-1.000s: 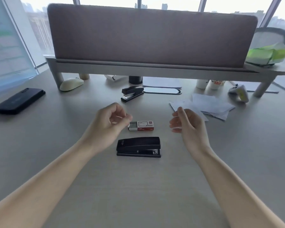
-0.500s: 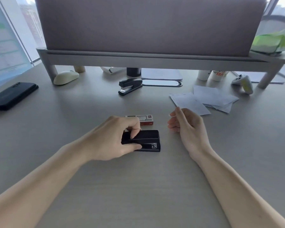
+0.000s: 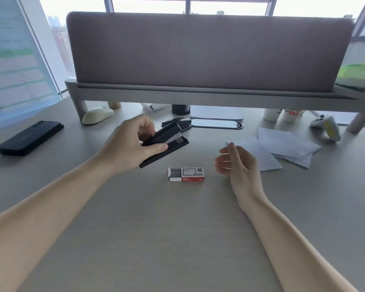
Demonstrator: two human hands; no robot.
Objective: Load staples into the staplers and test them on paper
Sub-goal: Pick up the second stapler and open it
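My left hand (image 3: 133,144) grips a black stapler (image 3: 169,144) and holds it tilted above the desk. Its top is lifted a little off the base, so the metal magazine shows. A second black stapler (image 3: 184,122) lies farther back, partly hidden behind the held one. A red and white staple box (image 3: 185,174) lies on the desk between my hands, open at its left end. My right hand (image 3: 238,165) hovers to the right of the box with fingers loosely curled, and I see nothing in it. White paper sheets (image 3: 282,148) lie just beyond it.
A grey shelf riser (image 3: 198,95) with a fabric screen spans the back. Under and near it are a cream mouse (image 3: 97,115), two cups (image 3: 291,114) and a white game controller (image 3: 327,127). A black phone (image 3: 30,137) lies at the left.
My left hand closed on the near stapler and lifted it up and back off the desk. My right hand stayed hovering at the right.
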